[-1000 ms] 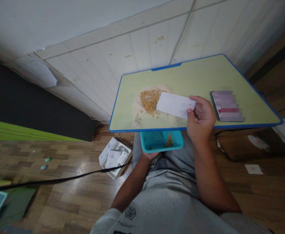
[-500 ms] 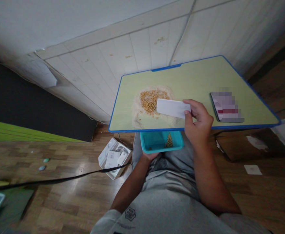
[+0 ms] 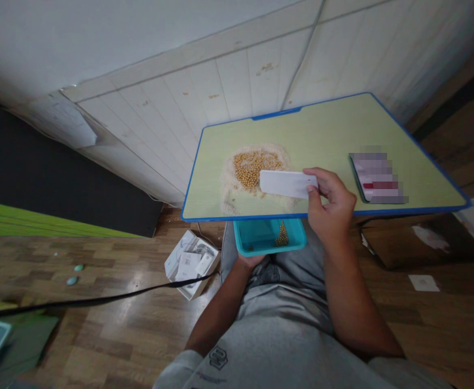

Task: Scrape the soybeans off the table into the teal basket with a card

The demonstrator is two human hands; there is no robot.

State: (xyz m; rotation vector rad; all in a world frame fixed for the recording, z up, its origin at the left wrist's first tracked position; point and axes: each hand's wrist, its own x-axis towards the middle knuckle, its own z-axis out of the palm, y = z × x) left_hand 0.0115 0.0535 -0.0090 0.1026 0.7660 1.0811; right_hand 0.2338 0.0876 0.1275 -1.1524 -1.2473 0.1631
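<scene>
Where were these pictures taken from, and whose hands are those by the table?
No robot here, just a person in a grey shirt. Their head wears the camera, which looks forward and down, like their own eyes. The right hand pinches a flat white card at the edge of some yellow beans. Those lie among pale, tiny grains on the blue-rimmed table. The left hand is at a turquoise tub's near side, its fingers hidden; small beans are inside. The flat, dark-edged thing on the table has its top blurred out.
</scene>
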